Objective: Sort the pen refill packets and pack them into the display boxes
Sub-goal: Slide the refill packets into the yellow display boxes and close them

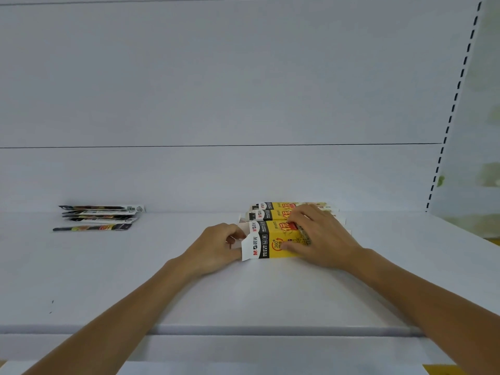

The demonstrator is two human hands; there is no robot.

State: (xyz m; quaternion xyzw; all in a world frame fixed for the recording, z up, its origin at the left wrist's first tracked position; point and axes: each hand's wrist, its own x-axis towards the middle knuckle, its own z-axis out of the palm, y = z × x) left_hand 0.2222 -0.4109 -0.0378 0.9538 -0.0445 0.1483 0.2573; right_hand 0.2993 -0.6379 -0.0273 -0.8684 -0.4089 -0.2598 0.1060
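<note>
Shop, stationery aisle by the look. White metal gondola shelf backed by a smooth white panel. Slotted upright strip at the right edge, typical of retail racking. Yellow-and-black cardboard display boxes with printed brand and price stand in a row. Slim dark pen refill packets lie loose to the left.

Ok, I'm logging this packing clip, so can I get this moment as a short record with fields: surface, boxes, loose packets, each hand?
surface: white shelf
display boxes: three yellow ones, lying side by side; nearest box in front, middle box and far box behind it
loose packets: small flat pile at the shelf's left rear, apart from the boxes
left hand: pinches the white end flap of the nearest box
right hand: grips the nearest box, fingers over its top, thumb on its front side
</note>
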